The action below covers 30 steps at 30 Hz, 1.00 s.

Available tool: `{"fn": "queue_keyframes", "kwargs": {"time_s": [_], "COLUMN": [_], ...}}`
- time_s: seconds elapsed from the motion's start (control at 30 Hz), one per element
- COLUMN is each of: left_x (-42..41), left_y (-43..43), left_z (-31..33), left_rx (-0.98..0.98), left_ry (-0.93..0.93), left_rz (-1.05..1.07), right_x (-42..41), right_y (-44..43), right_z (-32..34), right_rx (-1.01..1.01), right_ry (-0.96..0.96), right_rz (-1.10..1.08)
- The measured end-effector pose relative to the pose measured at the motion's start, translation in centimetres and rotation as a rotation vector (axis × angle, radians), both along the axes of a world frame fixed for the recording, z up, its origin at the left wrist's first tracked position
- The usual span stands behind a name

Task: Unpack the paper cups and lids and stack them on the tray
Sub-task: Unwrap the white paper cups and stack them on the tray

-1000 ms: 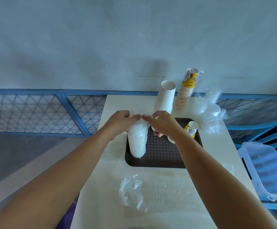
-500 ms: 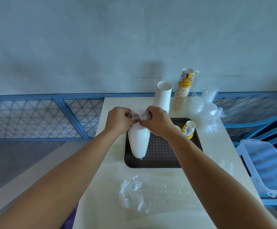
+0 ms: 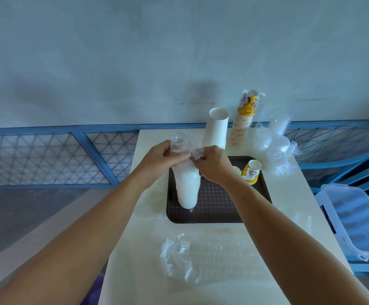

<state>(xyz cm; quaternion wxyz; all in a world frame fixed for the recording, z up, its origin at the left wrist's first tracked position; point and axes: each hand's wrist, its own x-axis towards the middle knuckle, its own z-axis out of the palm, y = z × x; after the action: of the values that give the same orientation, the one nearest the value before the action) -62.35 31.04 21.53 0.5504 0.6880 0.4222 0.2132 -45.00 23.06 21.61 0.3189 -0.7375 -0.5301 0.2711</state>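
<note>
Two hands meet at the top of a sleeve of white cups [image 3: 187, 188], which stands roughly upright on the left part of the dark tray [image 3: 214, 217], its lower end resting on the tray floor with a small twist of plastic poking out beneath it. The left hand [image 3: 161, 158] and the right hand [image 3: 212, 165] each have their fingers [image 3: 179, 157] curled and pinching the clear wrap [image 3: 182, 144] bunched above the topmost cup, one hand on either side of the gathered plastic and almost touching.

The sleeve's long axis runs from the tray straight up to the fingers, so the cups lie directly below the grip. The wrap looks set to be torn apart sideways and then peeled down along that axis. Neither hand is clearly nearer. The left sits on the outer side of the sleeve, the right toward the tray's middle.

A single printed cup [image 3: 251, 172] stands on the tray just right of the right wrist. Behind the tray on the desk [image 3: 289, 208] stand a tall white cup stack [image 3: 216, 128], a wrapped printed-cup sleeve [image 3: 245, 115] and bagged lids [image 3: 273, 148]. An empty wrapper [image 3: 190, 256] lies in front.
</note>
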Motion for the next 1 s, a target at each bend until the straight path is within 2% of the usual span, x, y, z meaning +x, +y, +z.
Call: {"fn": "queue_keyframes", "kwargs": {"time_s": [0.07, 0.1, 0.17, 0.3, 0.47, 0.57, 0.67, 0.73, 0.83, 0.93, 1.0], "left_x": [-0.9, -1.1, -1.1, -0.6, 0.0, 0.2, 0.4, 0.6, 1.0, 1.1, 0.8], "left_y": [-0.5, -0.7, -0.9, -0.6, 0.1, 0.6, 0.5, 0.4, 0.3, 0.2, 0.2], "left_z": [-0.5, -1.1, -2.0, -1.9, -1.2, -1.0, -0.4, 0.4, 1.1, 1.5, 1.7], "left_rx": [-0.038, 0.003, 0.130, 0.279, 0.421, 0.417, 0.306, 0.243, 0.217, 0.221, 0.175], "left_ry": [0.011, 0.048, 0.069, -0.002, 0.039, 0.002, -0.061, -0.073, -0.077, -0.131, -0.174], "left_rz": [-0.148, -0.171, -0.106, 0.094, 0.166, 0.163, 0.184, 0.192, 0.200, 0.200, 0.118], "right_x": [-0.1, -0.2, -0.4, -0.3, 0.2, 0.8, 1.4, 1.6, 1.7, 1.6, 1.5], "right_y": [0.1, 0.1, 0.3, 0.5, 0.8, 1.0, 0.7, 0.3, 0.2, 0.5, 0.8], "right_z": [0.5, 0.8, 1.1, 1.3, 2.3, 2.3, 1.9, 1.5, 0.2, -0.2, 0.1], "right_rx": [-0.029, -0.042, -0.045, 0.000, 0.039, 0.079, 0.153, 0.120, 0.034, 0.072, 0.112], "right_ry": [-0.020, -0.031, -0.046, -0.062, -0.137, -0.128, -0.053, -0.019, -0.089, -0.041, -0.016], "right_rz": [0.021, 0.034, 0.059, 0.083, 0.087, 0.073, 0.104, 0.159, 0.207, 0.152, 0.110]}}
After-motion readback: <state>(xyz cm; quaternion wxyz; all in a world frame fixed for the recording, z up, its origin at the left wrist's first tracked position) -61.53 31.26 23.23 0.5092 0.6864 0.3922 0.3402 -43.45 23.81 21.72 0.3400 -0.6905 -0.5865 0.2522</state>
